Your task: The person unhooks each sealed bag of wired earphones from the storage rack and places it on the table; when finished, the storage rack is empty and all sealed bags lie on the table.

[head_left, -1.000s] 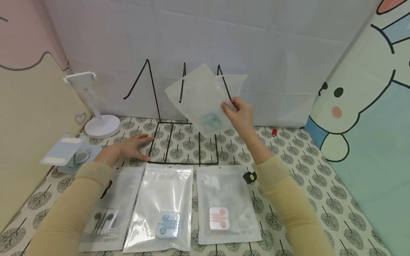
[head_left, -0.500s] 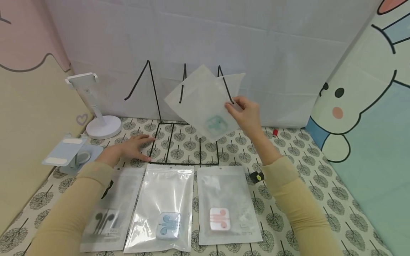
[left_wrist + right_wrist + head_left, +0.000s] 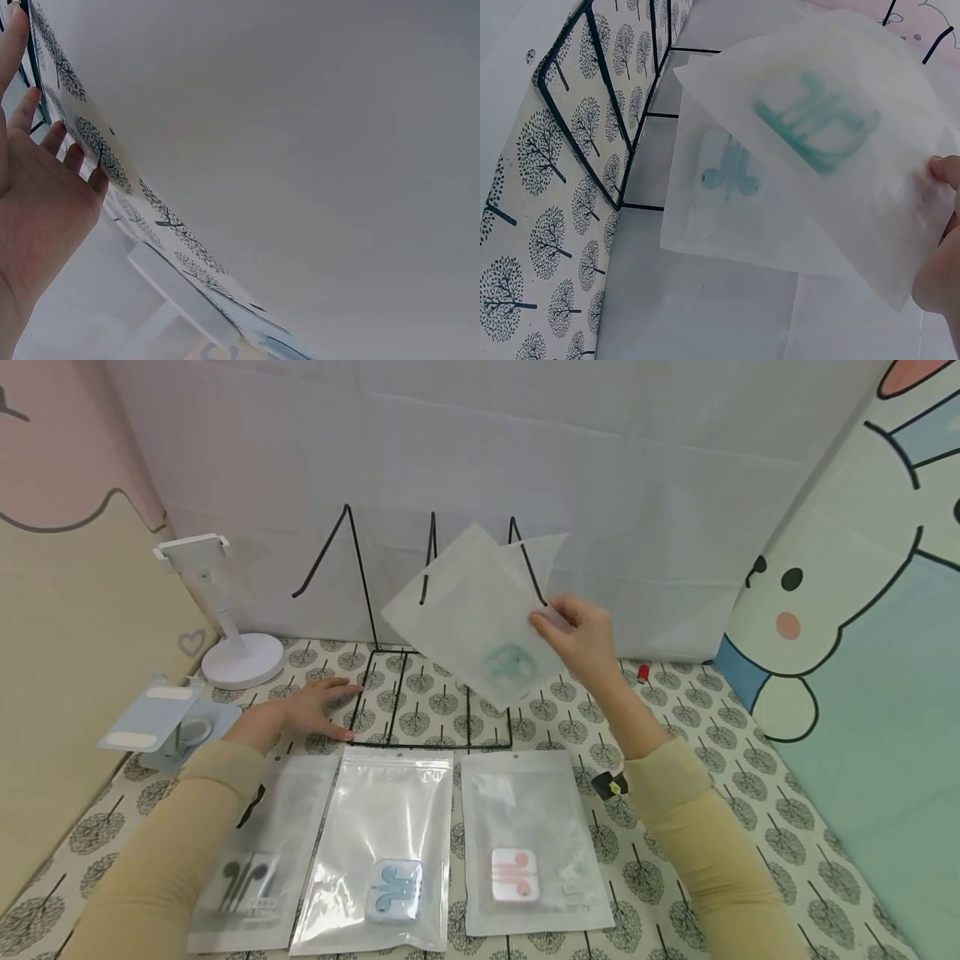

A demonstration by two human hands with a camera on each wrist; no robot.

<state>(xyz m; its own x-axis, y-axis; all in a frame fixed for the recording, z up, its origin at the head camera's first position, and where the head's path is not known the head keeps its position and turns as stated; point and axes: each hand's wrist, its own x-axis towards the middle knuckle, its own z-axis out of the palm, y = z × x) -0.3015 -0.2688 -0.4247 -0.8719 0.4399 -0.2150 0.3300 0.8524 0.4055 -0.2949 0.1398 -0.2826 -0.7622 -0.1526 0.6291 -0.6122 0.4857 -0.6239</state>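
My right hand (image 3: 577, 635) pinches the edge of a frosted zip bag (image 3: 457, 602) with earphones in a green-tinted case (image 3: 821, 120) inside. The bag hangs tilted at the black wire rack (image 3: 431, 746), with prong ends showing in front of it. Behind it, a second frosted bag (image 3: 694, 225) holds blue-green earphones (image 3: 731, 176). My left hand (image 3: 311, 708) rests at the rack base's left side, fingers spread and fingertips at the wire; in the left wrist view its fingers (image 3: 52, 139) are loosely extended.
Three zip bags lie in front of the rack: one with black earphones (image 3: 243, 881), one with blue earphones (image 3: 396, 889), one with pink earphones (image 3: 514, 874). A white stand (image 3: 240, 658) and a blue stand (image 3: 161, 718) are left. A small red object (image 3: 643, 673) lies right.
My right hand has shifted right and slightly down, pulling the held bag's lower corner down with it. My left hand stays at the rack's base.
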